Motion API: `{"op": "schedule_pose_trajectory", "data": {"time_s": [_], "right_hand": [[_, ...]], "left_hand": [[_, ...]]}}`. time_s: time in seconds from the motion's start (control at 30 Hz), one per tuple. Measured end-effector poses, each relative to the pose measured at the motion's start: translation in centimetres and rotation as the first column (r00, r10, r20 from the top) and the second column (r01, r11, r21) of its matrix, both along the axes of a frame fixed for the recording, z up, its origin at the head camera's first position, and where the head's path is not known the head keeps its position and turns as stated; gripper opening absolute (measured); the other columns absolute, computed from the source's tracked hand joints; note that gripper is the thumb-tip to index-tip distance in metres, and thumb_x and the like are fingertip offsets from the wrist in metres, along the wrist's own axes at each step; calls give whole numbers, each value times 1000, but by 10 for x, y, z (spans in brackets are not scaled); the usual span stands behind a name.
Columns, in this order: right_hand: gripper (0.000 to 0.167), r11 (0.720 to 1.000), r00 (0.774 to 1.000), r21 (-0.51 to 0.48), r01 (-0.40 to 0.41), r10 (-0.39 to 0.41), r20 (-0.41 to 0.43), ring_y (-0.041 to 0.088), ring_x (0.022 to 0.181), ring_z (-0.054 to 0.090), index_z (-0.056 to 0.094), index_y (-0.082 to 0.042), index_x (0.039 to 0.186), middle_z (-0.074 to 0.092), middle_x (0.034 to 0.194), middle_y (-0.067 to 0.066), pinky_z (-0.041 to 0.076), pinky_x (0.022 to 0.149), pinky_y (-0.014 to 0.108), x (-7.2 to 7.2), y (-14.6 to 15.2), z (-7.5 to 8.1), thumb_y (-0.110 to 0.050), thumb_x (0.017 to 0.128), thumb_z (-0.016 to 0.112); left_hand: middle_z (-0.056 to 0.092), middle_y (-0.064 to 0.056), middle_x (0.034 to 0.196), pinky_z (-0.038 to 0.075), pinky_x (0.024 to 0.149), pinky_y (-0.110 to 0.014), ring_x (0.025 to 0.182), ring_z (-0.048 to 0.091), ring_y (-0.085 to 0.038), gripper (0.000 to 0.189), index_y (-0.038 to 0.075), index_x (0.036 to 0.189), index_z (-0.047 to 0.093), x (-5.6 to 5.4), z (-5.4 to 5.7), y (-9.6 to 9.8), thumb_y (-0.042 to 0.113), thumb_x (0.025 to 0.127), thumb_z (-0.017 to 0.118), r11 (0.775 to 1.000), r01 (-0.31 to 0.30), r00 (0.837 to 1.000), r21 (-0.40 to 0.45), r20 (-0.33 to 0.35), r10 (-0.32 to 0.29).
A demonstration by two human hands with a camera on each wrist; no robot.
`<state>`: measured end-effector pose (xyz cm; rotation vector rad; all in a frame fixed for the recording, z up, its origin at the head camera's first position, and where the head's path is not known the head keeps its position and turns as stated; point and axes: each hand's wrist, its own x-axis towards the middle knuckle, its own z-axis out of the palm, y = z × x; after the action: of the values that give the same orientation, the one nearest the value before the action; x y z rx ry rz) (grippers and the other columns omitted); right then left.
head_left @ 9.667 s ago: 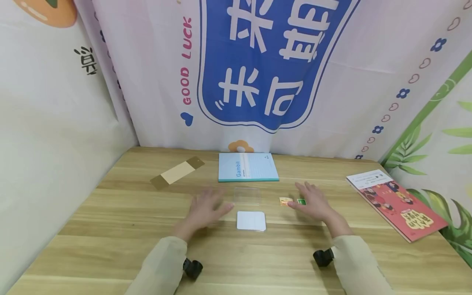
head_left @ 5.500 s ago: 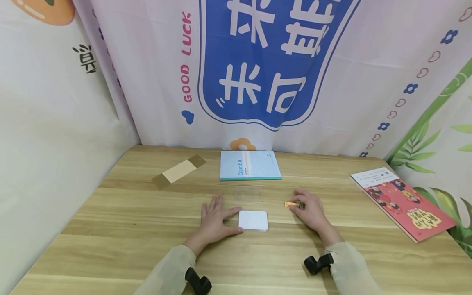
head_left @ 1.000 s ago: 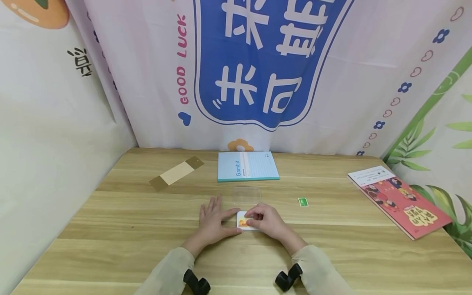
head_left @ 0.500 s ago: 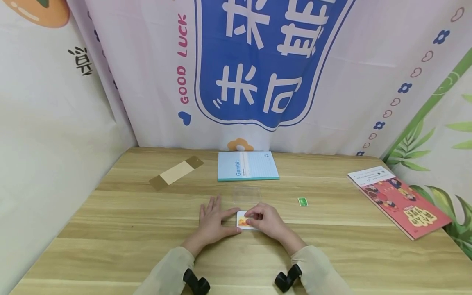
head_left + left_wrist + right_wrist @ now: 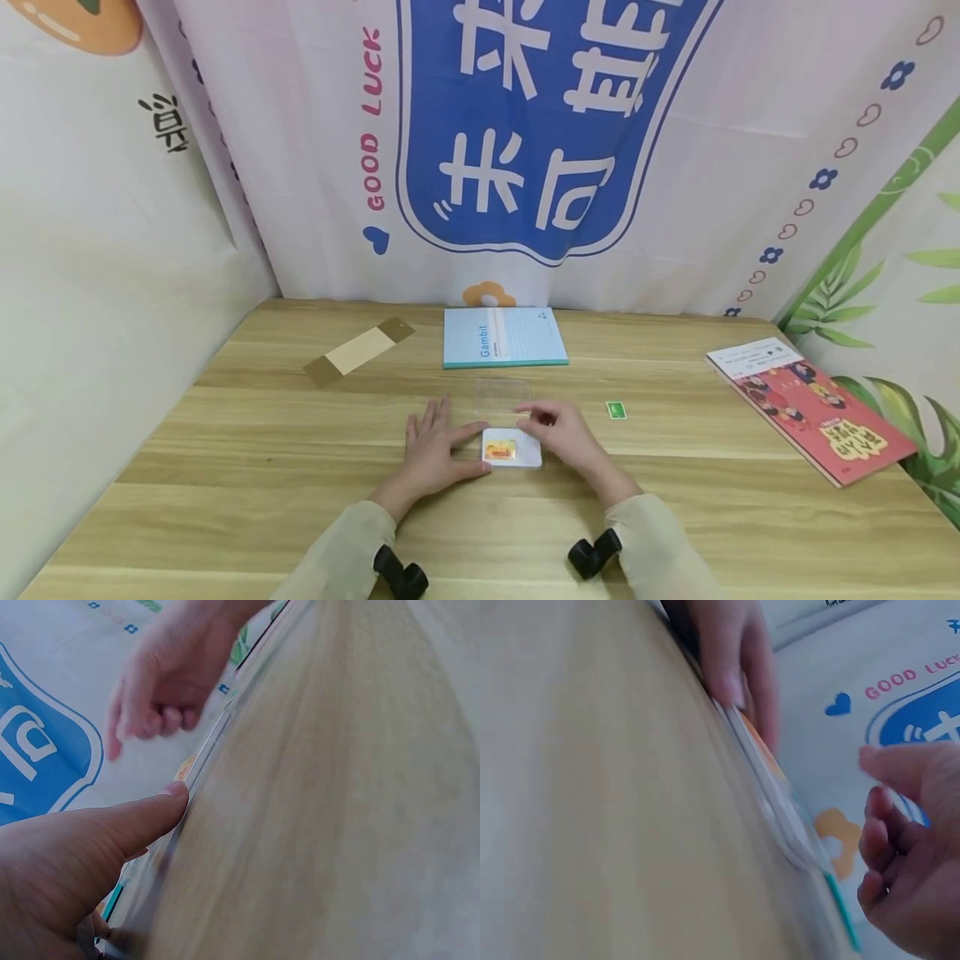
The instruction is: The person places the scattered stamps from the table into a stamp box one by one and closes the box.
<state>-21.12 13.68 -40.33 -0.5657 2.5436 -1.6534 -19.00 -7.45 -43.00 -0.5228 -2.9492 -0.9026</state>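
Observation:
A white card (image 5: 529,451) with a clear plastic rim lies on the wooden table in front of me. On its left half sits a small orange-and-yellow stamp-like piece (image 5: 500,450). My left hand (image 5: 433,454) rests on the table with fingers spread, its straight thumb and index finger touching the card's left corners. Over the card's upper right corner hovers my right hand (image 5: 564,433), fingers loosely bent; both wrist views show nothing held in it. A similar green piece (image 5: 616,410) lies to the right on the table.
Behind the card lies a clear plastic piece (image 5: 502,395), hard to see against the wood. Farther back are a blue notebook (image 5: 506,337) and a brown-and-beige strip (image 5: 360,352). A red booklet (image 5: 823,421) lies at the right edge.
The right hand took the orange piece from the table's right side and set it on the white card. Just now it has let go and lifted up and right. The left hand stays.

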Motion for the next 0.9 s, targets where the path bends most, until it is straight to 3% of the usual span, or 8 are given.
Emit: {"op": "schedule_pose_trajectory", "data": {"time_s": [0.17,0.43,0.67,0.9], "right_hand": [[28,996,995,-2,84,-84,52,19,72,46,61,-4,104,53,79,5,40,59,28,-9,29,9,-19,79,63],[32,993,993,21,117,-117,-25,20,75,48,56,2,109,55,86,10,43,60,32,-18,85,15,-15,82,59],[32,963,965,62,263,-264,-1,18,82,47,55,3,111,54,92,12,42,67,26,-24,118,-2,-13,83,57],[31,939,941,63,338,-338,-16,12,82,51,57,4,108,58,93,15,40,69,19,-26,133,-22,-13,82,59]], "left_hand": [[10,-26,138,-7,93,-56,125,0,-40,60,26,118,54,0,-1,0,54,66,64,1000,-3,1000,12,1,3],[9,-25,138,-8,93,-55,126,-2,-38,61,26,118,54,0,-1,0,55,66,64,1000,3,1000,24,11,-3],[9,-25,138,-8,93,-56,125,-2,-39,60,26,118,54,0,0,1,54,66,64,1000,6,1000,21,5,-6],[9,-26,138,-7,93,-56,125,-1,-39,60,26,118,54,0,0,1,55,66,63,1000,6,1000,15,1,-6]]}}
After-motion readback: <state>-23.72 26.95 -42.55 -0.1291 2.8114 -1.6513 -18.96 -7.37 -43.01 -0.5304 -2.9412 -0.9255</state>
